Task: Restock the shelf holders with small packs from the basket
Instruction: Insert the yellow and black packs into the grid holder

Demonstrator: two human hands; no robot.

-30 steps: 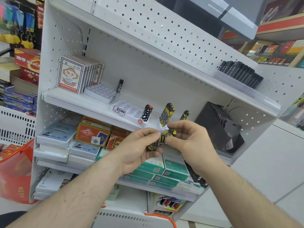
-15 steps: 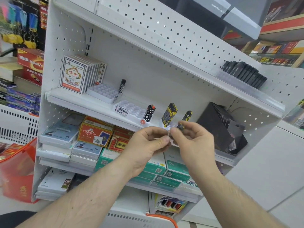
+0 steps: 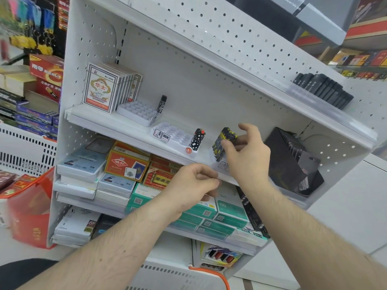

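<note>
The right hand (image 3: 248, 152) pinches a black-and-yellow pack (image 3: 223, 143) standing at the shelf (image 3: 117, 124) edge, just right of a white holder (image 3: 173, 136) with one black-and-white pack (image 3: 196, 139). The left hand (image 3: 191, 185) hangs below with fingers curled, perhaps pinching something small.

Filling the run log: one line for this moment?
right hand: pinches black-yellow pack at holder | left hand: curled, contents unclear | middle shelf

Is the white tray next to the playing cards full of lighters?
No, the white tray holds just one black lighter; its other slots are empty.
</note>
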